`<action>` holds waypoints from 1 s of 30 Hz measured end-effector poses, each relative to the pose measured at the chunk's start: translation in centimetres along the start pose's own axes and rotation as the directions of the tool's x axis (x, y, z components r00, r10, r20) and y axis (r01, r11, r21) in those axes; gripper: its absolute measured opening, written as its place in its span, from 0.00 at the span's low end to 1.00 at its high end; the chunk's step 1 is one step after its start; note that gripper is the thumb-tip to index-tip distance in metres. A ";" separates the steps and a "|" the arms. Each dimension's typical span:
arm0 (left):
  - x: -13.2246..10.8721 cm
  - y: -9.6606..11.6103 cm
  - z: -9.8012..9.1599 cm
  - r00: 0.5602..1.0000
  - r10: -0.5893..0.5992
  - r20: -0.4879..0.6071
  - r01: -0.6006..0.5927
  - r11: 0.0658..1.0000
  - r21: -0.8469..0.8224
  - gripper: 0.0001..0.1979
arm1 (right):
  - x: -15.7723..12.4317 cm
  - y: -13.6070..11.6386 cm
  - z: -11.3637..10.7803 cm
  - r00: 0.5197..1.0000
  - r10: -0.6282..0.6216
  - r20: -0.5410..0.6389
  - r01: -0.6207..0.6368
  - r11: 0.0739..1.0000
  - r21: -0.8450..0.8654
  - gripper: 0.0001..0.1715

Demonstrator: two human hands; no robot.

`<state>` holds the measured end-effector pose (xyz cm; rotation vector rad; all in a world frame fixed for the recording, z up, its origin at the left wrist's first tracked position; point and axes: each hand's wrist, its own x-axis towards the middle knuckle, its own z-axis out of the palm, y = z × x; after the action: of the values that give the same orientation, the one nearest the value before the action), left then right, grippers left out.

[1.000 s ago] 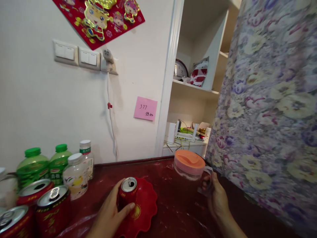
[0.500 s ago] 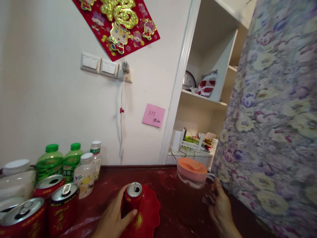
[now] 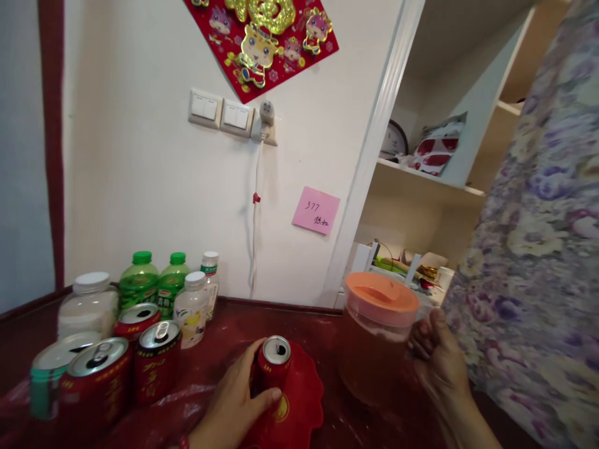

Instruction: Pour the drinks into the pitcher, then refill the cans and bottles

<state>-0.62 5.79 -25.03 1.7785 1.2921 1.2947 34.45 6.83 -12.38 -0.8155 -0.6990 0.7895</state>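
My left hand (image 3: 236, 399) is wrapped round an opened red drink can (image 3: 272, 368) that stands on a red scalloped plate (image 3: 302, 402) on the dark red table (image 3: 234, 327). My right hand (image 3: 440, 365) grips the handle of a clear pitcher with an orange lid (image 3: 380, 337), held just right of the plate; brownish liquid shows inside it.
Several red cans (image 3: 154, 358), two green bottles (image 3: 140, 280), small white-capped bottles (image 3: 191, 308) and a clear jar (image 3: 88, 305) crowd the table's left. A flowered cloth (image 3: 538, 299) hangs close on the right. Behind are a white wall with switches, a pink note (image 3: 316, 210) and open shelves (image 3: 421, 174).
The view has swung left and the pitcher now sits lower and closer to the can. Both hands keep their grips.
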 end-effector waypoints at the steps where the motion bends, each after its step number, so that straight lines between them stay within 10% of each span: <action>1: 0.0 -0.1 0.1 1.000 0.002 -0.010 -0.002 1.000 0.003 0.38 | -0.1 -0.3 0.4 1.000 0.005 0.006 -0.005 1.000 0.007 0.41; 30: -0.5 3.1 -0.8 0.997 -0.023 0.080 0.019 0.999 0.050 0.39 | -0.8 1.5 -2.5 0.979 0.204 0.007 -0.201 0.970 -0.134 0.34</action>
<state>-0.26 4.16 -22.20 1.8261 1.3049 1.1773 35.45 5.97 -15.11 -1.0119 -0.6990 0.9437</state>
